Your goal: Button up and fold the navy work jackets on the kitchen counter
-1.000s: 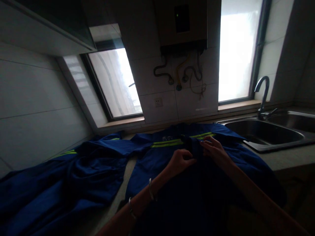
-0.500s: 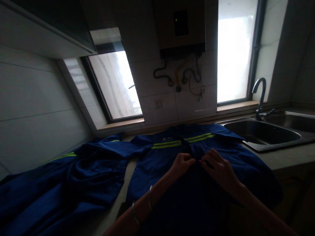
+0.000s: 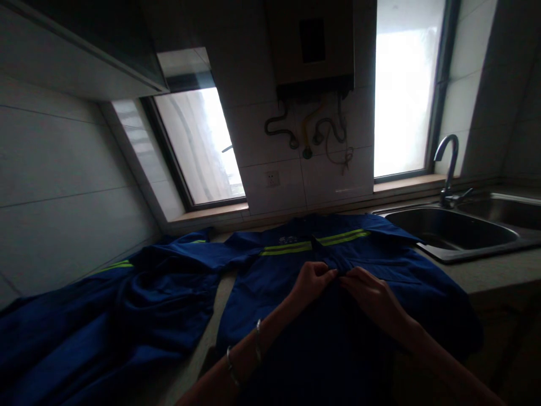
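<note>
A dark blue work jacket (image 3: 270,287) with yellow-green stripes across the chest lies spread on the counter, its lower part hanging over the front edge. My left hand (image 3: 313,280) pinches the jacket's front opening just below the stripes. Close beside it, my right hand (image 3: 368,290) has its fingers closed on the other side of the same front edge. The fingertips of both hands almost meet, and the bit of cloth between them is too dark to make out. Two bangles sit on my left forearm.
A second blue garment (image 3: 139,304) with similar stripes lies crumpled on the left of the counter (image 3: 494,270). To the right is a steel sink (image 3: 448,248) with a faucet (image 3: 448,169). A water heater (image 3: 313,51) hangs on the wall; a cabinet (image 3: 84,51) juts out at upper left.
My right hand's fingers have come down and closed flatter over the jacket's front edge. The left hand has hardly moved. The green light on the water heater no longer shows.
</note>
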A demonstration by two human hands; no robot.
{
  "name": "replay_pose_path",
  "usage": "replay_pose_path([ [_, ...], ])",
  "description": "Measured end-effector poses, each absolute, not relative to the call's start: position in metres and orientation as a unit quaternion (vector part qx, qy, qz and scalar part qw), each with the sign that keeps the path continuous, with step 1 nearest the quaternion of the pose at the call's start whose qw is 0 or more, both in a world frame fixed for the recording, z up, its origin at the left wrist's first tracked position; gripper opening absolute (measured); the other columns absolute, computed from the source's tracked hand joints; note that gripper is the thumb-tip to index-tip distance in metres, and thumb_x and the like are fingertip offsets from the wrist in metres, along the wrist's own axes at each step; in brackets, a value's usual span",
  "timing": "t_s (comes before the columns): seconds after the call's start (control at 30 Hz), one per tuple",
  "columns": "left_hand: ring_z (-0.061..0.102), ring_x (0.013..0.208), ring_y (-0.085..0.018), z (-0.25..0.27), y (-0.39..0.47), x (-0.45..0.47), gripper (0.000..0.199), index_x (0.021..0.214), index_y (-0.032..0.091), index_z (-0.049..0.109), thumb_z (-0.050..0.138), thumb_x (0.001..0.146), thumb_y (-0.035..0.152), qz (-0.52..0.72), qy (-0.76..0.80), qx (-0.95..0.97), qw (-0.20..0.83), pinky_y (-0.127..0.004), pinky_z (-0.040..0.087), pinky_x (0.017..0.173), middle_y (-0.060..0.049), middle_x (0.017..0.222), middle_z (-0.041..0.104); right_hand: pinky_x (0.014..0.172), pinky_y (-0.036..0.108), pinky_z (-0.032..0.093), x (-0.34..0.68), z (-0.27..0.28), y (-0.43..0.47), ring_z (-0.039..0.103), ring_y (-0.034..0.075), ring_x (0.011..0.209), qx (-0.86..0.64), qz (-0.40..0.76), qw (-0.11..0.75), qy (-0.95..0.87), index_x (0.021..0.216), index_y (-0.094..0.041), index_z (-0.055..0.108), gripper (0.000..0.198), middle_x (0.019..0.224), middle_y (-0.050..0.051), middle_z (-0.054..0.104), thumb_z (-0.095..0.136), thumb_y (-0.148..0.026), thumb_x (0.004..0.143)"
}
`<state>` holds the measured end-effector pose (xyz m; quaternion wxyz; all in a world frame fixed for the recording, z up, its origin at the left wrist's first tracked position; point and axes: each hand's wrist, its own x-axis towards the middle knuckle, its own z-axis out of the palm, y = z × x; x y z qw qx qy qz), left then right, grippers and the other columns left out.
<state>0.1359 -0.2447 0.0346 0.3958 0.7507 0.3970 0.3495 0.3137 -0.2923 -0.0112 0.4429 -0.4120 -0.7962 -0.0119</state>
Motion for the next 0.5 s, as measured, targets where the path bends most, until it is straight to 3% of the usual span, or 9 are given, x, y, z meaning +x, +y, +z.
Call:
replay_pose_path([
  [0.2, 0.031, 0.051, -0.006, 0.03, -0.246, 0.137, 0.037, 0.055, 0.013, 0.051, 0.058, 0.074, 0.044, 0.373, 0.401, 0.755, 0.36, -0.021, 0.02, 0.047, 0.005, 0.053, 0.038, 0.064, 0.026, 0.053, 0.32, -0.013, -0.285, 0.058, 0.014, 0.073, -0.384, -0.007, 0.439, -0.813, 0.101, -0.023, 0.065, 0.027, 0.087, 0.006, 0.059, 0.04, -0.025, 0.091],
  [0.5, 0.032, 0.038, -0.004, 0.036, -0.254, 0.139, 0.044, 0.054, 0.016, 0.047, 0.062, 0.067, 0.056, 0.354, 0.416, 0.655, 0.521, -0.021, 0.019, 0.04, 0.006, 0.045, 0.039, 0.058, 0.026, 0.049, 0.319, -0.016, -0.297, 0.058, 0.014, 0.073, -0.402, -0.066, 0.424, -0.809, 0.098, -0.024, 0.065, 0.028, 0.085, 0.005, 0.061, 0.037, -0.02, 0.092],
])
